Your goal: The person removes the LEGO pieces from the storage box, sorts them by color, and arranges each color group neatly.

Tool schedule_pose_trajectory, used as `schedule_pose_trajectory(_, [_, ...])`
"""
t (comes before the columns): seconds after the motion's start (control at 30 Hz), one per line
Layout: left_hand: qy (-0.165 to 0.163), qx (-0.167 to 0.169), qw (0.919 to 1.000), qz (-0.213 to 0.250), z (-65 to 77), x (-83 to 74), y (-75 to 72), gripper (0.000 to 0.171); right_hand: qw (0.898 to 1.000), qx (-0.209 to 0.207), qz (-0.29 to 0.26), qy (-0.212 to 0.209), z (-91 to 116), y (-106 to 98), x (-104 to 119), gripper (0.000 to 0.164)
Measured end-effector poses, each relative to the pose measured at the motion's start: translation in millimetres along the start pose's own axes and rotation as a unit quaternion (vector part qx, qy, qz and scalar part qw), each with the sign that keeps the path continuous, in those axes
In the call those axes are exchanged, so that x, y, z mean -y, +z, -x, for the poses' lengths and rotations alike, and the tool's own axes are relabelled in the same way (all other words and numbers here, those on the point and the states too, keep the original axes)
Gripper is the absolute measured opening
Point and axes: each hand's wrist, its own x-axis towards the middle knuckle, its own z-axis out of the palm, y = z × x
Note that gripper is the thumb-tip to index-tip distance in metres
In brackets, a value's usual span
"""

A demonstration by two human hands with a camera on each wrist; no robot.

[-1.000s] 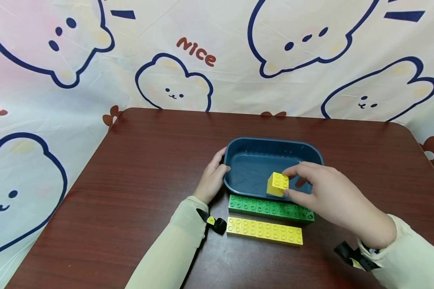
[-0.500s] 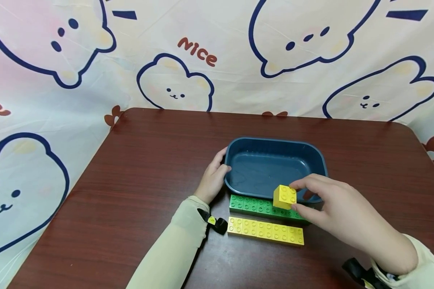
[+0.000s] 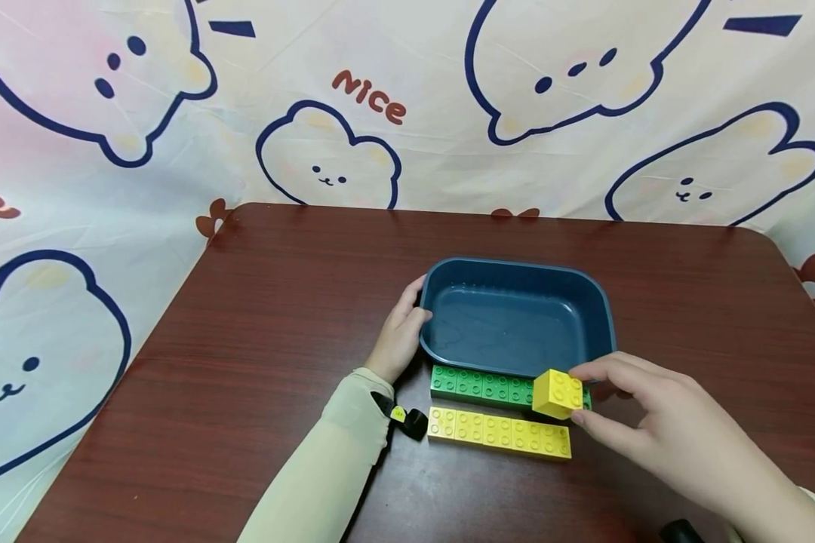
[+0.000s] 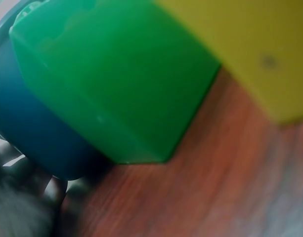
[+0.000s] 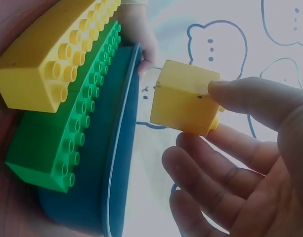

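Observation:
Between thumb and fingertips my right hand [image 3: 679, 422] pinches a yellow building block [image 3: 557, 394] with studs on top. In the head view the block overlaps the right part of a row of green building blocks [image 3: 482, 385]; the right wrist view shows it raised above the rows. A row of yellow building blocks [image 3: 499, 433] lies parallel, nearer to me. Behind both rows stands a dark blue tray [image 3: 509, 324] with nothing inside. My left hand [image 3: 398, 332] grips the tray's left end, thumb at the rim and fingers behind it.
Everything stands on a dark brown wooden table [image 3: 278, 317]. A pale cloth [image 3: 435, 166] with cartoon animals hangs behind and beside it. Dark wrist straps show on both arms.
The right hand has carried the yellow building block from over the tray towards me and to the right, over the green row. The left hand keeps its place on the tray.

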Motion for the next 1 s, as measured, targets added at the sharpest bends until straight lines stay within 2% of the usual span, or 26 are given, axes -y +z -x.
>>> schedule_pose_trajectory(0.07, [-0.002, -0.002, 1.0, -0.001, 0.3, 0.0, -0.2, 0.06, 1.0, -0.01, 0.0, -0.004, 4.8, 0.2, -3.1, 0.043])
schedule_pose_trajectory(0.2, [-0.006, -0.002, 1.0, 0.001, 1.9, 1.0, -1.2, 0.06, 1.0, -0.006, 0.002, 0.014, 11.8, 0.5, -9.8, 0.044])
schedule_pose_trajectory(0.47, [-0.014, -0.002, 0.9999, -0.001, 2.8, 3.1, -2.9, 0.06, 0.994, 0.059, -0.007, 0.094, 23.8, 5.5, -22.7, 0.042])
schedule_pose_trajectory(0.73, [-0.008, 0.006, 0.9999, 0.006, 2.2, 0.3, -1.6, 0.059, 0.994, 0.047, 0.012, 0.097, 36.1, 8.6, -37.2, 0.044])
schedule_pose_trajectory(1.0, [-0.008, 0.006, 0.9999, 0.005, 1.3, -1.3, 1.3, 0.06, 0.988, 0.092, 0.008, 0.126, 44.7, 16.2, -50.9, 0.042])
